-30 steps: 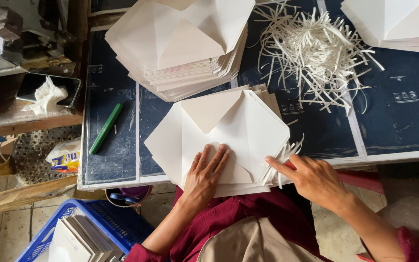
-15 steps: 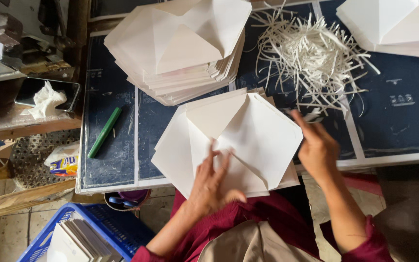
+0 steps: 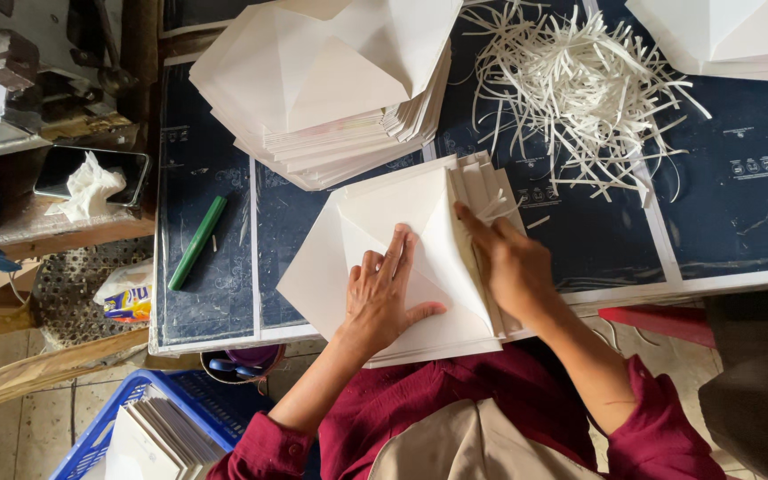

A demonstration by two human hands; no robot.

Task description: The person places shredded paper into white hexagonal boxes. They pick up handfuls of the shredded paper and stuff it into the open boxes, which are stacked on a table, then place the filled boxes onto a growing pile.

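Right at the near edge of the dark table [image 3: 740,213] lies a stack of white sheets [image 3: 357,240], its top sheet partly folded into an envelope shape. The left hand [image 3: 387,298] rests flat on the middle of that top sheet, fingers spread and pointing away from the person, gripping nothing. The right hand [image 3: 508,262] sits at the stack's right side, fingers together and pressed along the folded right flap, with the fingertips near the flap's upper end; whether it pinches the flap's edge cannot be told. Both hands touch the stack, the left just beside the right. Beyond it stands a taller pile [image 3: 331,80] of folded sheets, and to the right of that a heap of white paper strips [image 3: 580,89]. A green pen [image 3: 197,242] lies well to the left.
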